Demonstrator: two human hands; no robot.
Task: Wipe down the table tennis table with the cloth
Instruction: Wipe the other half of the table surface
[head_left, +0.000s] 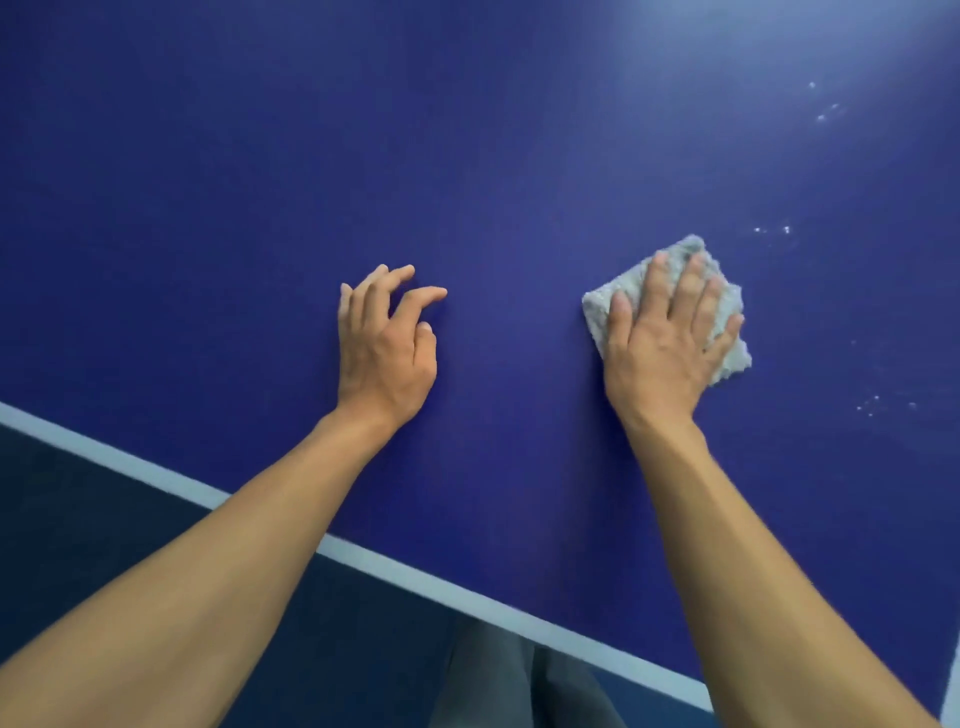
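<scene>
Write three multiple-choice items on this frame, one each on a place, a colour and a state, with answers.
1. The grey cloth lies: A on the floor; B under the right hand; C over a net.
2. The table tennis table top is: A blue; B green; C red.
3. The left hand: A grips the cloth; B holds a paddle; C holds nothing.
Answers: 1 B, flat fingers press it to the table. 2 A, blue surface with a white edge line. 3 C, its fingers curl loosely around nothing.

On the bench (467, 156) the cloth (730, 358) lies under the right hand (662, 353), at three o'clock from the left hand (384, 353).
</scene>
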